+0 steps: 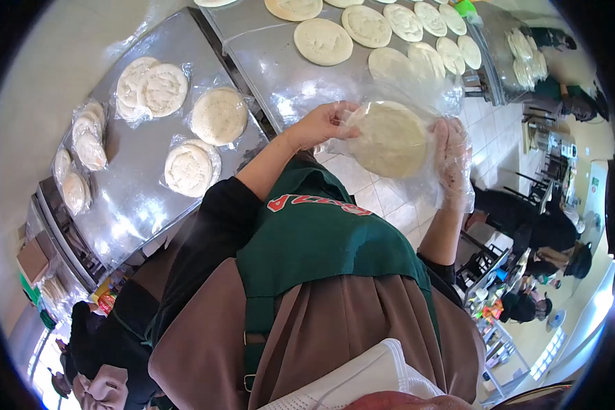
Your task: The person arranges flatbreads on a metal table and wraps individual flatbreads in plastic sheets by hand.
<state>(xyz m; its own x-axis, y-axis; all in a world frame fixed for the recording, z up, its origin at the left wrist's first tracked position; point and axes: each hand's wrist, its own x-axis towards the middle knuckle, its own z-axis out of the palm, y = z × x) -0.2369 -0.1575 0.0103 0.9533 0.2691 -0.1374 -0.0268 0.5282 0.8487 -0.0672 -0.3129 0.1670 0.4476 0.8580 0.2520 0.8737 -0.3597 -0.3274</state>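
A round flat bread [389, 139] is inside a clear plastic bag [417, 181], held up in front of the green apron. My left hand [328, 125] pinches the bag's edge beside the bread, thumb and fingers together. On the other side, my right hand [451, 160] is covered by clear plastic and grips the bag, its fingers bent. Several unbagged flat breads [323, 42] lie on the metal table [266, 61] beyond my hands. Bagged breads [162, 90] rest in groups on the metal table [133, 160] at the left.
More packed breads [524, 65] are on a farther table at the upper right. Other people [557, 229] stand at the right among chairs and tables, and another person in dark clothing [126, 328] is at the lower left. Tiled floor [488, 130] shows past my right hand.
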